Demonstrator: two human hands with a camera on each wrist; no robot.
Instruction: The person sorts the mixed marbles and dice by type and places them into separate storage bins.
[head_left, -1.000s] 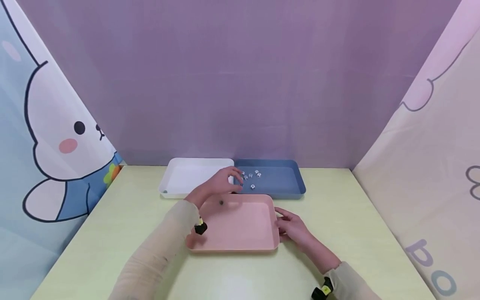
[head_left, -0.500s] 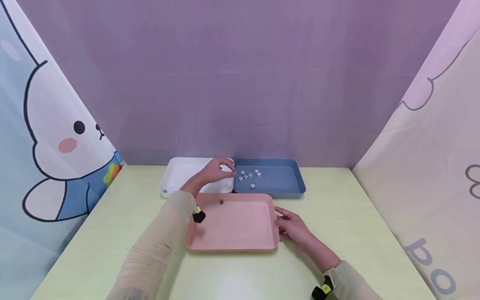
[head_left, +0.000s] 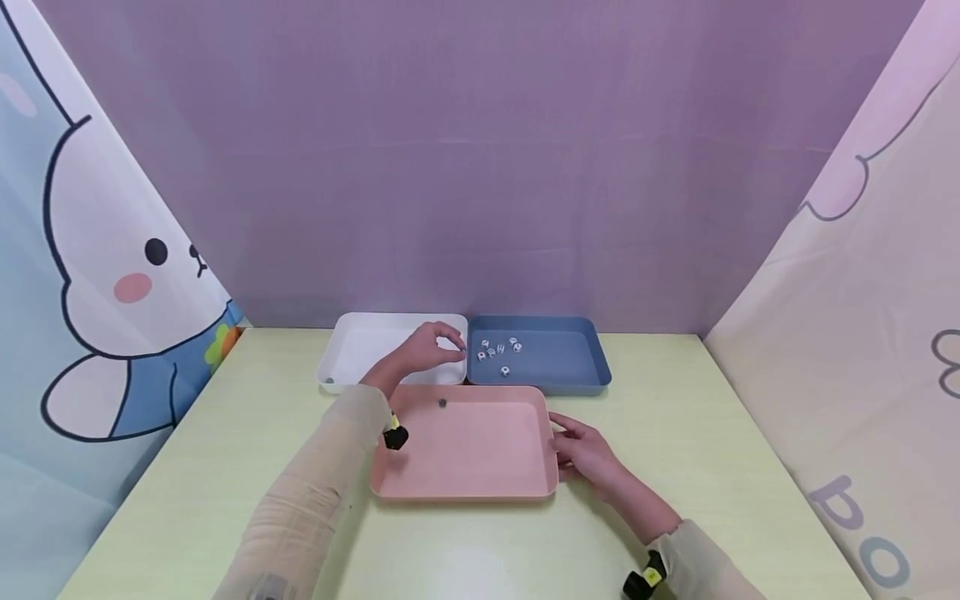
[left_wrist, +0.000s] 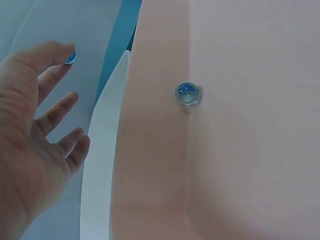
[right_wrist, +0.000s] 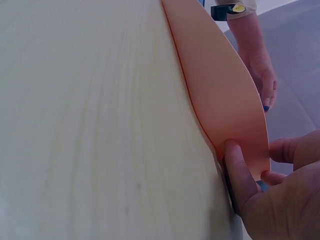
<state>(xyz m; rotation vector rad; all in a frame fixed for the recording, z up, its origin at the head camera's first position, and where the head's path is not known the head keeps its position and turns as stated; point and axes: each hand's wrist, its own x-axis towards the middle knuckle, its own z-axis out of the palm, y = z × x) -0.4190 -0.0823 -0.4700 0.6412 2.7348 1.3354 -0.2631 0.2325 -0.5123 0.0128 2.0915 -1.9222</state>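
Observation:
My left hand (head_left: 426, 348) is over the right side of the white tray (head_left: 352, 329). Its thumb and index finger pinch a small glass marble (left_wrist: 71, 58) with blue in it, while the other fingers spread loosely. Another clear marble with a blue swirl (left_wrist: 187, 93) lies in the pink tray (head_left: 480, 450), near its far left corner. At the pink tray's right edge, my right hand (head_left: 588, 457) holds the wall, thumb and fingers around it in the right wrist view. Several white dice (head_left: 501, 349) lie in the left part of the blue tray (head_left: 570, 358).
A small greenish marble (head_left: 329, 382) sits in the white tray's near left corner. White and blue trays stand side by side behind the pink one on a pale yellow table (head_left: 720, 467). A purple backdrop (head_left: 480, 167) rises at the table's far edge.
My left hand has moved back and left from the blue tray's left edge to over the white tray, still pinching. My right hand and the pink tray have stayed in place.

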